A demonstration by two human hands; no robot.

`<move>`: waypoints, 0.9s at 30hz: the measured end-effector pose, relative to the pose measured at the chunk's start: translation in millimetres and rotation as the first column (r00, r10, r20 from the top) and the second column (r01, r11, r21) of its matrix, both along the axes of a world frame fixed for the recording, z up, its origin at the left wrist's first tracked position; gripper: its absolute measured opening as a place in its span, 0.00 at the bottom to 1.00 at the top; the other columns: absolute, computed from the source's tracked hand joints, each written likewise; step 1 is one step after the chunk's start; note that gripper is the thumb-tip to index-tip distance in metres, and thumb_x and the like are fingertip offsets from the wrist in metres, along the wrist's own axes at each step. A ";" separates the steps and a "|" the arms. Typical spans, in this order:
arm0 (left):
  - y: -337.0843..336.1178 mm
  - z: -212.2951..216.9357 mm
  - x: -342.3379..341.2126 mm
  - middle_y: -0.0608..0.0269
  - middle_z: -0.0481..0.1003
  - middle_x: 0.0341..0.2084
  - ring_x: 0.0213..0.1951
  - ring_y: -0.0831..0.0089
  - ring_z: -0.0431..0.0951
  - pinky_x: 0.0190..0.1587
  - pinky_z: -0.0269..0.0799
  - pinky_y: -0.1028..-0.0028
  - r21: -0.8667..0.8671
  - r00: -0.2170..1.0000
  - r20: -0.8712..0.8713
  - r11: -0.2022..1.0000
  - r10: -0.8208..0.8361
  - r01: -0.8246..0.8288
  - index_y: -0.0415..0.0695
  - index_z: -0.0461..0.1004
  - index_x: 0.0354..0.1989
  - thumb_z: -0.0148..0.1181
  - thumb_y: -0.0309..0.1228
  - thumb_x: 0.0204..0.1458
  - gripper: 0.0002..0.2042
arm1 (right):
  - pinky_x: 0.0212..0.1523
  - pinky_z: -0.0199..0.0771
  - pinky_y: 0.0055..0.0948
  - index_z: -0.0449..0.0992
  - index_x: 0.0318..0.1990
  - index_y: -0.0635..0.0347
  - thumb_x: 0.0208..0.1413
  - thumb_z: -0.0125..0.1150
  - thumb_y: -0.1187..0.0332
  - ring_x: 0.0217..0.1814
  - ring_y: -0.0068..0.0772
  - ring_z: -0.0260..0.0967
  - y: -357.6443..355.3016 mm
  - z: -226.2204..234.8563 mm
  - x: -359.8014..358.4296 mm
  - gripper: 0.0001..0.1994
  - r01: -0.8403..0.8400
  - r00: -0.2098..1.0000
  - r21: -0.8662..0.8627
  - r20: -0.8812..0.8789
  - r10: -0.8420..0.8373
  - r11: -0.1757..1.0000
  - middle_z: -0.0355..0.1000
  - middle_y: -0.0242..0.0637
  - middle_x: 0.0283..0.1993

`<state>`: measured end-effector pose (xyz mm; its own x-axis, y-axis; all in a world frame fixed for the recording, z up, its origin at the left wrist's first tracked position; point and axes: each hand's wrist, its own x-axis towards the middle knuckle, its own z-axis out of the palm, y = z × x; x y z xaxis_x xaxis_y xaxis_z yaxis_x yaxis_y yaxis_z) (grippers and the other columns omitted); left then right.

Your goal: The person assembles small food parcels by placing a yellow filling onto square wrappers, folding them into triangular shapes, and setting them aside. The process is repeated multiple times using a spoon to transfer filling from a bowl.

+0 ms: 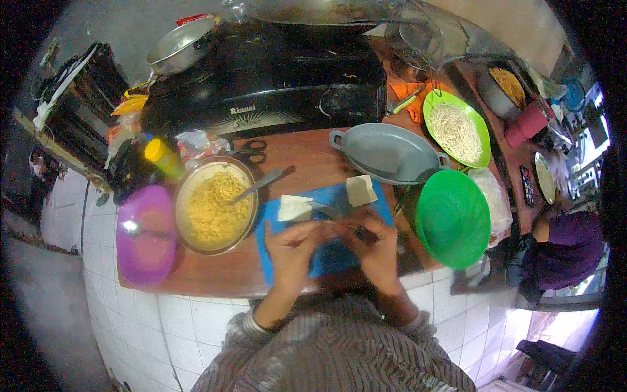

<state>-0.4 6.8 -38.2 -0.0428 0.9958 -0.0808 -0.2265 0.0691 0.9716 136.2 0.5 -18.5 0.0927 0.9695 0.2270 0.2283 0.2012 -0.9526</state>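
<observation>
Both hands meet over a blue cutting board [315, 264] near the counter's front edge. My left hand [295, 238] is closed, its fingertips pinched toward the other hand. My right hand [370, 238] is closed too, its fingers curled and touching those of the left. Whatever sits between the fingertips is blurred and mostly hidden; a greyish sliver shows just beyond them. On the board's far part lie two pale, flat-sided square pieces: a left one [295, 208] beyond my left hand and a right one [361, 190] beyond my right hand.
Left of the board stand a bowl of yellow noodle-like food [219, 212] with a spoon and a purple tray [147, 235]. Rightward are a green bowl [452, 219], a grey oval pan [392, 155] and a lime plate of pale strands [455, 130]. A black stove [261, 85] stands behind.
</observation>
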 end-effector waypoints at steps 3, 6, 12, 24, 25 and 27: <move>3.0 1.8 -0.3 0.62 0.77 0.28 0.30 0.79 0.74 0.44 0.64 0.79 -0.048 0.996 0.078 0.998 0.043 -0.039 0.36 0.75 0.31 0.59 0.26 0.45 0.07 | 0.43 0.64 0.22 0.74 0.34 0.67 0.41 0.59 0.83 0.41 0.27 0.65 0.4 1.4 0.7 0.09 -0.046 0.976 -0.085 -0.218 0.026 0.995 0.69 0.36 0.35; 5.3 5.1 -0.6 0.63 0.76 0.28 0.30 0.80 0.74 0.42 0.64 0.80 -0.069 0.992 0.086 0.994 0.095 -0.090 0.37 0.75 0.31 0.60 0.25 0.45 0.06 | 0.46 0.64 0.23 0.73 0.36 0.67 0.41 0.59 0.83 0.43 0.26 0.65 1.0 1.3 2.0 0.11 -0.052 0.980 -0.034 -0.194 0.044 0.998 0.68 0.35 0.36; 6.6 9.8 5.0 0.65 0.74 0.29 0.32 0.80 0.72 0.39 0.65 0.82 -0.051 0.974 0.197 0.994 0.109 -0.101 0.39 0.73 0.31 0.60 0.24 0.45 0.06 | 0.42 0.64 0.22 0.73 0.33 0.67 0.41 0.58 0.84 0.40 0.26 0.65 2.8 -2.8 -1.6 0.09 -0.039 0.984 0.017 -0.171 0.041 0.999 0.68 0.36 0.36; 6.6 9.6 7.3 0.65 0.75 0.29 0.32 0.81 0.72 0.38 0.64 0.83 0.057 0.991 0.033 0.990 0.127 -0.129 0.39 0.74 0.31 0.60 0.28 0.45 0.07 | 0.39 0.64 0.21 0.73 0.30 0.67 0.44 0.55 0.84 0.37 0.27 0.65 4.5 -2.6 -1.9 0.06 -0.028 0.980 0.075 -0.197 0.042 0.997 0.69 0.37 0.34; 6.3 9.2 7.3 0.65 0.75 0.29 0.32 0.81 0.72 0.38 0.64 0.83 0.052 0.992 0.031 0.991 0.125 -0.126 0.39 0.74 0.31 0.60 0.28 0.45 0.07 | 0.39 0.64 0.21 0.73 0.30 0.67 0.44 0.55 0.84 0.37 0.26 0.65 4.7 -2.3 -1.5 0.05 -0.032 0.976 0.066 -0.213 0.045 0.997 0.69 0.37 0.34; 6.6 9.2 7.3 0.64 0.75 0.29 0.32 0.80 0.72 0.38 0.65 0.82 0.060 0.992 0.016 0.990 0.126 -0.127 0.39 0.74 0.31 0.60 0.28 0.45 0.07 | 0.39 0.64 0.21 0.73 0.29 0.67 0.44 0.55 0.84 0.36 0.25 0.65 4.8 -1.3 -1.1 0.05 -0.024 0.978 0.074 -0.203 0.039 0.997 0.69 0.36 0.33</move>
